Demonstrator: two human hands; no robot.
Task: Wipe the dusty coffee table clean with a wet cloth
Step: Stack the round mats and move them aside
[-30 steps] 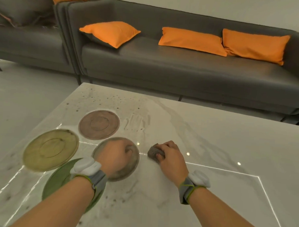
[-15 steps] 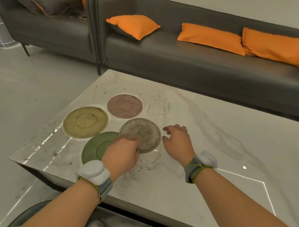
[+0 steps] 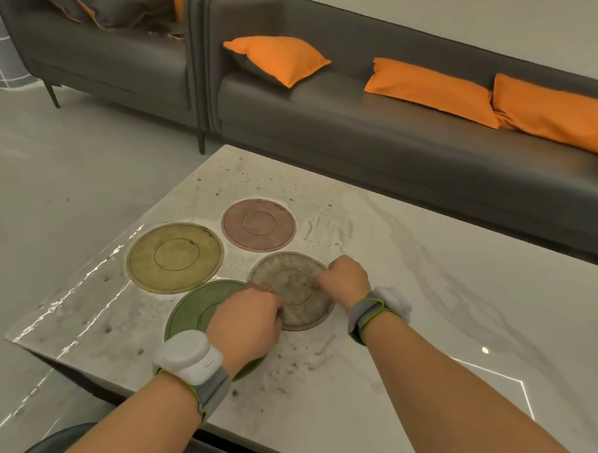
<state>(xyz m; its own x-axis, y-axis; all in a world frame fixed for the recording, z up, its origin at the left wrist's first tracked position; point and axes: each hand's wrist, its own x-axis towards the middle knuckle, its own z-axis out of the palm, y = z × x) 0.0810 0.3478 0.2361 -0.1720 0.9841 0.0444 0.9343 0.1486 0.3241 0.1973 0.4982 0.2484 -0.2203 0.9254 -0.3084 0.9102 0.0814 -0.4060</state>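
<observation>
The marble coffee table (image 3: 458, 301) is coated in dust and dark specks on its left half. Four dusty plates lie there: pink (image 3: 258, 224), yellow (image 3: 174, 257), green (image 3: 194, 314) and grey-brown (image 3: 288, 280). My left hand (image 3: 249, 321) curls over the grey-brown plate's near-left rim, partly covering the green plate. My right hand (image 3: 345, 279) grips the same plate's right rim, fingers on its top. No cloth shows in either hand or on the table.
A long grey sofa (image 3: 397, 145) with orange cushions (image 3: 281, 59) runs behind the table. A second sofa (image 3: 109, 60) stands at the far left. Bare floor (image 3: 69, 189) lies left of the table. A finger-drawn mark (image 3: 328, 229) shows in the dust.
The grey cloth in my right hand a second ago is out of sight. Both hands have closed onto the grey-brown plate's rim, and my view has shifted back and left.
</observation>
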